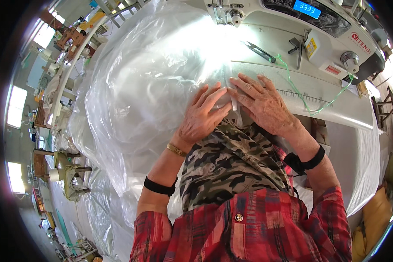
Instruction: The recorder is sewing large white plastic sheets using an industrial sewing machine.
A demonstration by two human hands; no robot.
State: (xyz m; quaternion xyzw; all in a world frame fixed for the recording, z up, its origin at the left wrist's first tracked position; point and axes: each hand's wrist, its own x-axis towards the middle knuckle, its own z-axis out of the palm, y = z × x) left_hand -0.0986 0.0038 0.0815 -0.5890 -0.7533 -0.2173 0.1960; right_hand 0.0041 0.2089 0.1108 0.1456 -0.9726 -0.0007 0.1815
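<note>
A large mass of clear plastic sheeting (135, 87) fills the left side of the sewing table and reaches a narrow edge strip near my lap. My left hand (205, 112) rests on the sheeting, its fingers stretched forward and the thumb apart. Just right of it, my right hand (266, 105) lies palm down with fingers spread, the fingertips on the plastic edge and the table. The two hands nearly meet at the fingertips. Ahead of them stands a sewing machine (310, 17), its needle area (231, 17) over the brightly lit plastic.
Thread snips (260, 51) lie on the machine bed, with green cord (297, 91) trailing from them to the machine's knob. A dark metal tool (298, 46) stands beside a white bottle (318, 46). A ruler scale (305, 97) runs along the table. Wooden stools (59, 163) stand at left.
</note>
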